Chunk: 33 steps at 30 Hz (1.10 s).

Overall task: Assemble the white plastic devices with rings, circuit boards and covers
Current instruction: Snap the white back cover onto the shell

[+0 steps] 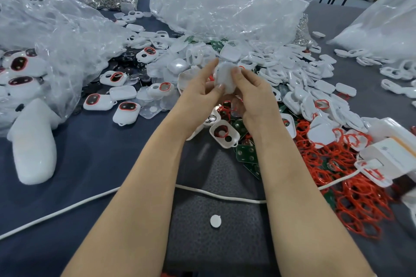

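Centre: white rounded plastic cover [225, 74] betw. left hand [198, 94] & right hand [253, 96], over grey cloth-covered table [90, 153]. Heap of white plastic shells [299, 78] at 1–3 o'clock, tangle of red rubber rings [351, 186] at 4, green circuit boards [246, 153] just below centre. Assembled white devices w/ red-rimmed windows [126, 108] at 9, crumpled clear plastic bag [225, 11] at 12 behind, white cable [67, 209] across 6–8.

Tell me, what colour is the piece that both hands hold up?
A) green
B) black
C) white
C: the piece pinched between the left hand and the right hand is white.
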Each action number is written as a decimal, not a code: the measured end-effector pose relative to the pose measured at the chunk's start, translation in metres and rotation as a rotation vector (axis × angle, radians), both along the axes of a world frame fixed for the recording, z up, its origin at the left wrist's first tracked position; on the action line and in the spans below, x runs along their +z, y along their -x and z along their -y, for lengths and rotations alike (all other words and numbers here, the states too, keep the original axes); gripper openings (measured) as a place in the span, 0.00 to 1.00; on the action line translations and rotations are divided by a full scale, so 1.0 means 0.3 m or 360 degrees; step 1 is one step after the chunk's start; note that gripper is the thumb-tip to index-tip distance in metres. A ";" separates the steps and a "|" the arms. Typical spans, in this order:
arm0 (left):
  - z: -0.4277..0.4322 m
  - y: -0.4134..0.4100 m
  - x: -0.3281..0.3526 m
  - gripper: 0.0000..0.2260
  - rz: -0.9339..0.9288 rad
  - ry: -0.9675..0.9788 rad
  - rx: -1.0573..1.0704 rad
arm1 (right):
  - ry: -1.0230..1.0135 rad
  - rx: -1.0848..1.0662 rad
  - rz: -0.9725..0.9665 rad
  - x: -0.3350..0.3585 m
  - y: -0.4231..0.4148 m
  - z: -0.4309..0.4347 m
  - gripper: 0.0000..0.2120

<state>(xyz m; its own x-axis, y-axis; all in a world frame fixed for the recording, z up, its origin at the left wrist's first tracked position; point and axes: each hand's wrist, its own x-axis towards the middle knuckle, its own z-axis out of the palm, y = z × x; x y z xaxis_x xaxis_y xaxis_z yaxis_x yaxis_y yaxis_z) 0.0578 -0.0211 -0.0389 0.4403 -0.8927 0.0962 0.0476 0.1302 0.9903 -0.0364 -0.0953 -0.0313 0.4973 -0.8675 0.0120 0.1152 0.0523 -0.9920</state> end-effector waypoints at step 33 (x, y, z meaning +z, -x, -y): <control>-0.012 -0.023 0.019 0.13 -0.0513 0.0043 0.0360 | 0.0358 0.0162 -0.0273 -0.005 -0.006 -0.008 0.19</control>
<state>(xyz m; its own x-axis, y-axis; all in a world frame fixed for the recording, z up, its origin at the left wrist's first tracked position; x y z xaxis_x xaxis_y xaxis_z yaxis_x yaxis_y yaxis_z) 0.0645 -0.0176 -0.0331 0.6370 -0.7687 -0.0569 0.3225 0.1988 0.9254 -0.0345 -0.0930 -0.0328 0.5927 -0.7984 0.1065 -0.0497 -0.1682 -0.9845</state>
